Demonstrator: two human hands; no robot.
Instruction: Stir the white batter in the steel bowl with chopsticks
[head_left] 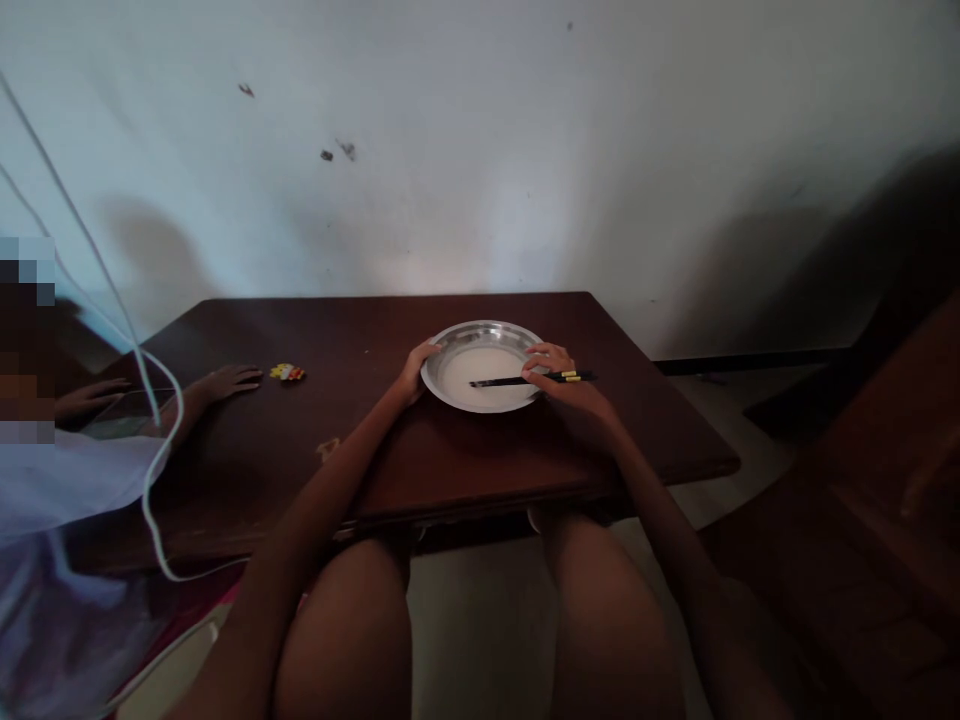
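Observation:
A shiny metal bowl point(491, 330) stands on the dark wooden table in front of me. Inside it lies a pale whitish substance point(480, 368), whose kind I cannot make out. My left hand point(416, 370) grips the bowl's left rim, the fingers curled at its edge. At the right rim, my right hand point(559, 375) has its fingers closed around dark chopsticks point(504, 381) with yellow bands near one end. Their tips point left, over the pale contents, and look coated there.
The table point(330, 330) stands against a stained white wall point(450, 150). A small yellow and red object point(287, 373) lies near another person's hand point(236, 380) on the left. White cords point(161, 455) hang there. Brown wooden furniture point(862, 500) is at right.

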